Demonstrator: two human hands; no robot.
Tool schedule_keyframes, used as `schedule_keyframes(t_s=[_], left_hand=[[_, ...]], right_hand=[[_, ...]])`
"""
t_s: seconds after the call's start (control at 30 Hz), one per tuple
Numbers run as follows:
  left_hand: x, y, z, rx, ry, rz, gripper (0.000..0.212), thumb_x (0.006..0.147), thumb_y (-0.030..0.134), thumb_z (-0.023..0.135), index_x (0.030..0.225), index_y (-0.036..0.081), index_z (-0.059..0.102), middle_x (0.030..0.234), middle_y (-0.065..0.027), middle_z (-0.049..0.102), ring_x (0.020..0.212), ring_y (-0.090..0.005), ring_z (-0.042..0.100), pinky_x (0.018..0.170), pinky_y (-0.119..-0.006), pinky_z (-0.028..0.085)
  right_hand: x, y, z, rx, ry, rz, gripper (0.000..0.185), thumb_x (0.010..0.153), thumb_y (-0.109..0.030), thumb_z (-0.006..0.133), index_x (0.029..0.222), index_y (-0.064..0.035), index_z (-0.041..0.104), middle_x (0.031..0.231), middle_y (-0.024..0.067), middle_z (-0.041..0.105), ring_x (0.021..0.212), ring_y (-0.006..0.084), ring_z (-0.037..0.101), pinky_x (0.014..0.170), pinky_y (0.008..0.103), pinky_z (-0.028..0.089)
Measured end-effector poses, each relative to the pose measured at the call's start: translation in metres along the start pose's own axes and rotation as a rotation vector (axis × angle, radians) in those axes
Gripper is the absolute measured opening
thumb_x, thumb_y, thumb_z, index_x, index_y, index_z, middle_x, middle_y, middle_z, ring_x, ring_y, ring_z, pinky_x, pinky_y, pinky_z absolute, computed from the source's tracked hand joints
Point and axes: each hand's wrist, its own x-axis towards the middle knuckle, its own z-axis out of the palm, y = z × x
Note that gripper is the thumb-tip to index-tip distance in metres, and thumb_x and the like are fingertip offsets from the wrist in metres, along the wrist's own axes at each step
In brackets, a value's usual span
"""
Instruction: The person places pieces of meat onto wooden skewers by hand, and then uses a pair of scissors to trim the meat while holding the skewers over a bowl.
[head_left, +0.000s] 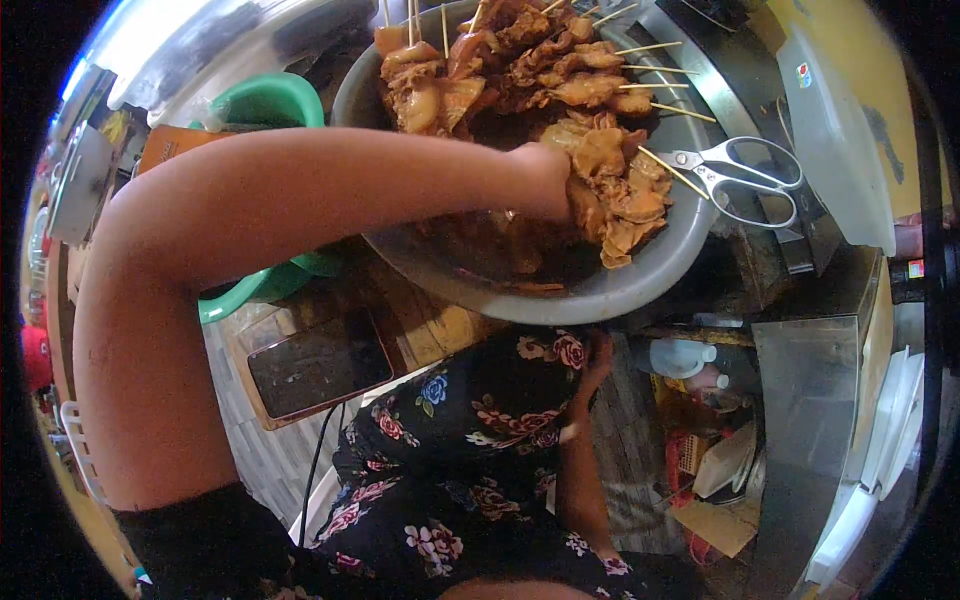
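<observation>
My left arm reaches across a grey plastic basin (645, 300). My left hand (544, 180) touches skewered, sauce-coated meat (626, 191) at the basin's right side; its fingers are hidden, so its grip cannot be told. More skewered meat (577, 75) lies along the far side, wooden sticks pointing outward over the rim. Paler pieces on sticks (416, 97) stand at the upper left. Brown liquid (487, 255) shows in the lower part. Metal-handled scissors (750, 180) rest by the right rim. My right hand (598, 356) is low, just below the near rim, dim and partly hidden.
A green plastic tub (292, 97) is left of the basin, partly behind my arm. A phone-like device with a dark screen (322, 367) lies nearer me, a black cable close by. At right are a translucent plastic container (832, 142), a metal cabinet (806, 397) and a shelf with bottles (679, 358).
</observation>
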Motion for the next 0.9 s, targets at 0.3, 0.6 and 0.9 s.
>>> schedule_keyframes(t_s=[0.3,0.6,0.9], left_hand=[[-0.019,0.0,-0.038,-0.704,-0.225,0.109,0.032,0.069,0.021,0.061,0.09,-0.002,0.056,0.082,-0.0109,0.06,0.071,-0.0168,0.058,0.066,-0.029,0.049],[-0.025,0.0,-0.045,-1.071,-0.285,0.006,0.025,0.067,0.013,0.059,0.088,-0.001,0.057,0.084,-0.0102,0.057,0.076,-0.0179,0.055,0.063,-0.032,0.049],[-0.011,-0.002,-0.023,-0.136,-0.211,0.123,0.039,0.06,0.021,0.065,0.092,0.001,0.056,0.079,-0.0141,0.059,0.072,-0.018,0.056,0.066,-0.031,0.045]], right_hand=[[-0.014,0.028,0.009,-0.127,0.03,-0.038,0.025,0.078,-0.014,0.046,0.098,-0.0001,0.052,0.1,0.0161,0.052,0.095,0.0323,0.046,0.085,0.0404,0.034],[-0.002,0.009,0.005,0.006,0.06,-0.103,0.024,0.078,-0.013,0.045,0.097,0.0002,0.052,0.097,0.016,0.054,0.092,0.0322,0.048,0.084,0.0401,0.035],[-0.002,0.003,0.004,0.052,0.073,-0.017,0.021,0.079,-0.013,0.045,0.093,0.0002,0.052,0.093,0.0147,0.054,0.089,0.0298,0.049,0.081,0.0379,0.036]])
